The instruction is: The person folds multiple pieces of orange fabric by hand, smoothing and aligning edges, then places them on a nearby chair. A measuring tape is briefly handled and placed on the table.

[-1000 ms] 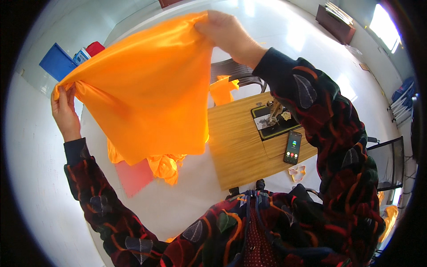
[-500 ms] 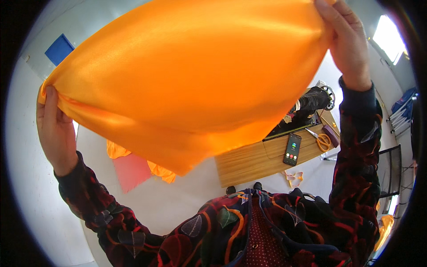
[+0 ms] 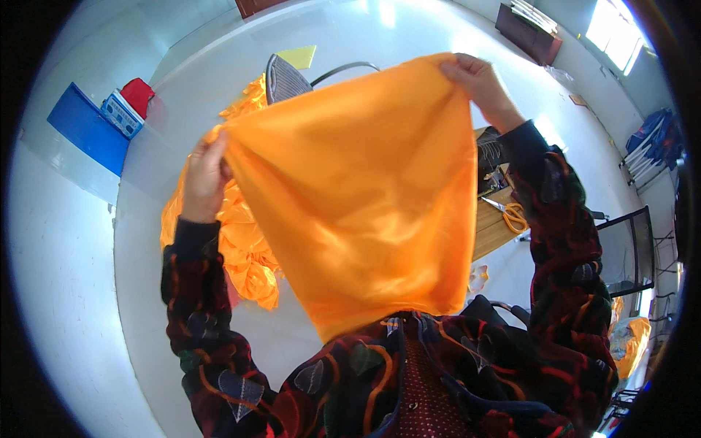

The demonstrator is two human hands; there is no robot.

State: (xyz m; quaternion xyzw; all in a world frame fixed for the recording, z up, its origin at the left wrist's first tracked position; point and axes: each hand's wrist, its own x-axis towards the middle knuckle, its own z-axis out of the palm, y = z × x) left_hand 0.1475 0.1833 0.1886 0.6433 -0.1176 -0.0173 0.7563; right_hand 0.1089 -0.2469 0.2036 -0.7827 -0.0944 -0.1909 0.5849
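Observation:
A shiny orange cloth (image 3: 358, 197) hangs stretched between my two raised hands, its lower part falling toward my chest. My left hand (image 3: 204, 179) pinches its upper left corner between thumb and fingers. At the upper right corner, my right hand (image 3: 482, 87) grips the edge the same way. Behind the cloth, much of the wooden sewing table (image 3: 493, 228) is hidden. Part of a black sewing machine (image 3: 491, 152) shows beside my right forearm, and orange-handled scissors (image 3: 509, 213) lie on the tabletop.
More orange fabric (image 3: 244, 241) is heaped on the left, beyond my left forearm. A chair back (image 3: 286, 79) stands past the cloth. Along the left wall is a blue bin (image 3: 89, 128). A black-framed chair (image 3: 626, 252) and a bagged orange bundle (image 3: 629, 343) are at the right.
Both hands have come lower in view and closer together, still gripping the cloth. The cloth now hangs down rather than billowing up, and it covers the phone on the table.

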